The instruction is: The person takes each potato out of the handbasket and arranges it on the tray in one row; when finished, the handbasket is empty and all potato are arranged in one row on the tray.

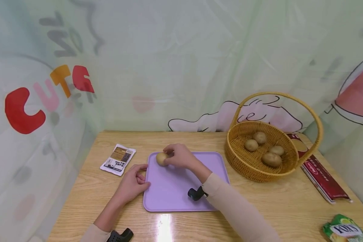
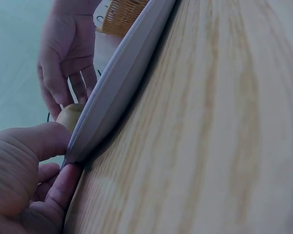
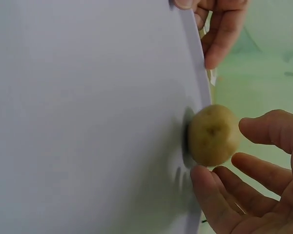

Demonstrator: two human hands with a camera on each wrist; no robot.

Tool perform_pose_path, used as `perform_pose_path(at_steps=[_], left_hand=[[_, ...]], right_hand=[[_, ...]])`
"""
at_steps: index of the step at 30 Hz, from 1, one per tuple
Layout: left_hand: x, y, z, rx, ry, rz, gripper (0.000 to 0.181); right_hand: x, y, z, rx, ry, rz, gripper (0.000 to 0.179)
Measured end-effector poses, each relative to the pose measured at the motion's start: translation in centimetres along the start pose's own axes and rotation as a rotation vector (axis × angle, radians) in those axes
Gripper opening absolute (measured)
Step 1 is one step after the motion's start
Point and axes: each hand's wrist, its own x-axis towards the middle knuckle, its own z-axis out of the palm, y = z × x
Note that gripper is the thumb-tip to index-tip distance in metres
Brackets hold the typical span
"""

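At the far left corner of a purple tray [image 1: 169,198] sits a potato [image 1: 161,159], just inside the rim. The right hand [image 1: 181,156] reaches over the tray to it, its thumb and fingers spread around the potato; whether this grip is clamped on the potato or only touching it, I cannot tell. The left hand [image 1: 132,183] has its grip clamped on the tray's left edge, thumb above and fingers below.

The tray is on a wooden bench [image 1: 275,208]. To its right stands a wicker basket [image 1: 248,169] with a tall handle, holding four more potatoes [image 1: 271,159]. A long red packet [image 1: 322,176] lies partly behind the basket, on its right. A green bag [image 1: 343,230] lies at the near right, and a white and brown pouch [image 1: 118,159] at the far left.
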Motion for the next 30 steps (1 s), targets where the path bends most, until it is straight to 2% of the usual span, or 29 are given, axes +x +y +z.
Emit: perform_pose_path(at_steps=[11,17,23,30], left_hand=[[-0.1,0.1,0.0,0.031,0.007,0.008,0.063],[-0.1,0.1,0.0,0.044,0.003,0.011,0.062],[-0.1,0.2,-0.1,0.035,-0.004,0.007,0.062],[-0.2,0.2,-0.2,0.045,-0.009,0.001,0.063]], right_hand=[[-1.3,-0.1,-3.2,0.035,0.015,-0.037,0.038],[-2.4,-0.2,-5.5,0.032,0.058,-0.074,0.04],[-3.5,-0.3,-7.9,0.08,0.096,-0.107,0.04],[-4.8,0.3,-10.5,0.029,0.154,-0.088,0.041]])
